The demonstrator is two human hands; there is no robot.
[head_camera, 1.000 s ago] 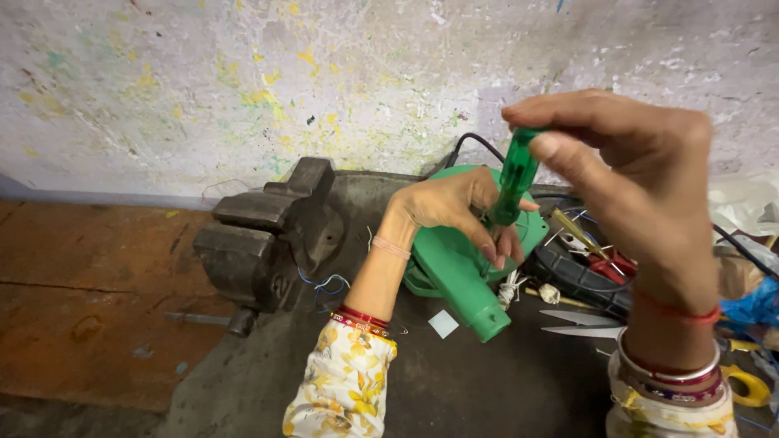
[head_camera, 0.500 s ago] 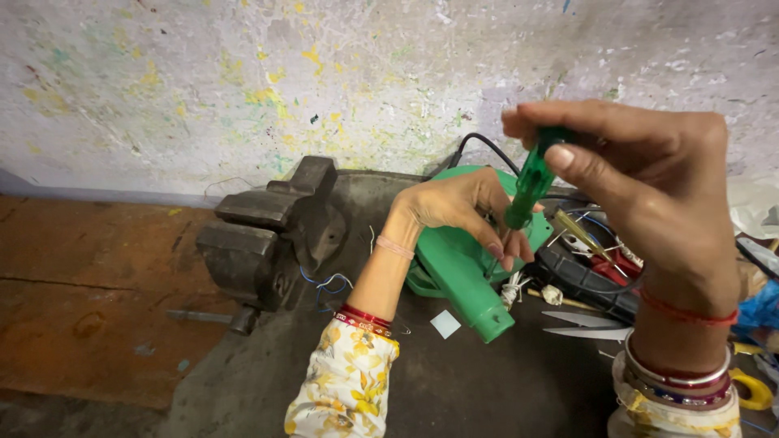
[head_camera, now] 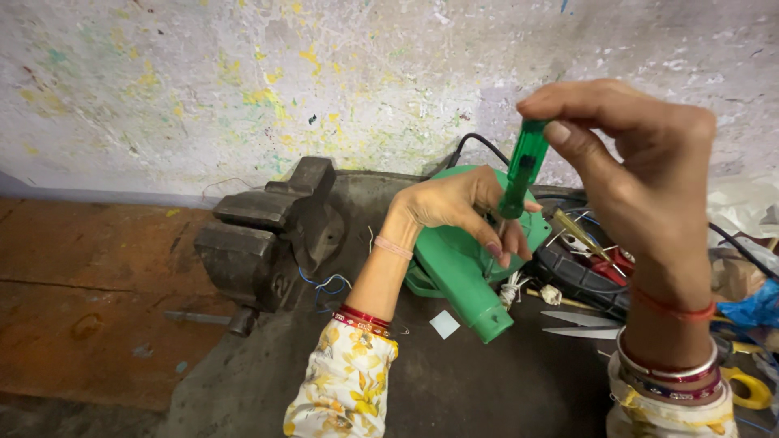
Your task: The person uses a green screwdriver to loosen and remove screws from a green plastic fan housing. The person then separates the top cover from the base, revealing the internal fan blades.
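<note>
While the right hand (head_camera: 641,170) pinches the green screwdriver (head_camera: 522,166) upright by its handle top, the left hand (head_camera: 454,203) curls closed over the green blower (head_camera: 462,276), fingers steadying the shaft. Its tip is hidden behind those fingers. Scissors (head_camera: 584,324) and a vise (head_camera: 268,235) lie nearby.

You face a rough whitewashed wall (head_camera: 243,81) at twelve o'clock, flecked with yellow and green paint. Below it, at nine o'clock, lies a worn reddish-brown wooden bench (head_camera: 89,276). At six o'clock a dark, dusty slab (head_camera: 487,389) spreads before you. Light falls evenly, without hard shadows.
</note>
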